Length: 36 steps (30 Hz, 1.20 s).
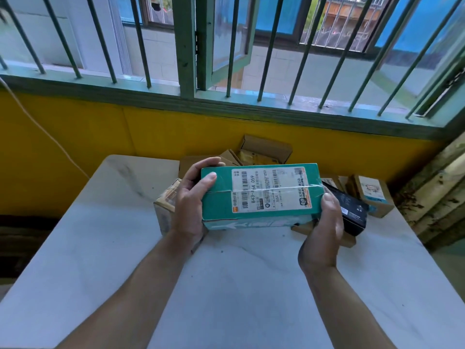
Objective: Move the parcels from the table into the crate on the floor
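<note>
A long teal parcel (261,195) with a white shipping label and clear tape is held above the white marble table (113,235). My left hand (193,200) grips its left end, thumb on top. My right hand (324,230) clasps its right end from below. Behind it on the table lie more parcels: a taped brown box (164,205) at the left, a black box (352,210) and a brown box with a blue label (372,195) at the right, and an open cardboard box (264,149) at the back. No crate is in view.
A yellow wall (100,137) and a barred green window (226,59) rise behind the table. A white cable (37,122) hangs at the left. Rough wooden boards (437,187) stand at the right. The table's near half holds nothing but my forearms.
</note>
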### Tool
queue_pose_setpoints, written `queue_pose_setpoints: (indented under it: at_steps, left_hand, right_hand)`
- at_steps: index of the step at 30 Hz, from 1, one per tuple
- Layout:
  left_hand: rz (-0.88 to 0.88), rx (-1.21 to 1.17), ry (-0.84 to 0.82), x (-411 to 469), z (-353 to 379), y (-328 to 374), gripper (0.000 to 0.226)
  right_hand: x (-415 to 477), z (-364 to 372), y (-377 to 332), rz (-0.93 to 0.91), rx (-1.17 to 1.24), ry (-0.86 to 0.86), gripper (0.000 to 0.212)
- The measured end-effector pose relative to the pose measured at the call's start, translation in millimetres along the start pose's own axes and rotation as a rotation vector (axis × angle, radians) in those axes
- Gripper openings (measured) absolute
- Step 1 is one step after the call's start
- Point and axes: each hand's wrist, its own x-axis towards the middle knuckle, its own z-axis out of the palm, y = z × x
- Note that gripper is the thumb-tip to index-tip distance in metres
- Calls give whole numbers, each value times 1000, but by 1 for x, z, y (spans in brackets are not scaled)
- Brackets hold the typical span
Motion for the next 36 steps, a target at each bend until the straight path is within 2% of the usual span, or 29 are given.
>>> queue_pose_setpoints:
  at_steps: [8, 13, 15, 19, 24, 30, 36]
  left_hand:
    - [47, 51, -3, -19, -13, 15, 31]
    - [91, 140, 146, -37, -20, 31, 30]
    - [90, 223, 208, -48, -25, 39, 38]
    - [-89, 418, 382, -75, -56, 58, 76]
    - [-315, 422, 526, -139, -113, 87, 73]
    - [-285, 362, 759, -210, -198, 129, 74]
    - [-201, 306, 926, -273, -321, 176, 81]
  right_hand:
    - [-27, 10, -8, 9, 47, 37, 46]
    - [-35, 26, -10, 30, 98, -34, 45]
    - [-41, 34, -8, 32, 101, -47, 42]
    - [-62, 62, -5, 59, 148, -183, 30]
    - [-116, 110, 0, 136, 188, -377, 30]
    - [-204, 183, 13, 214, 168, -599, 29]
    - [-314, 287, 31, 250, 154, -774, 32]
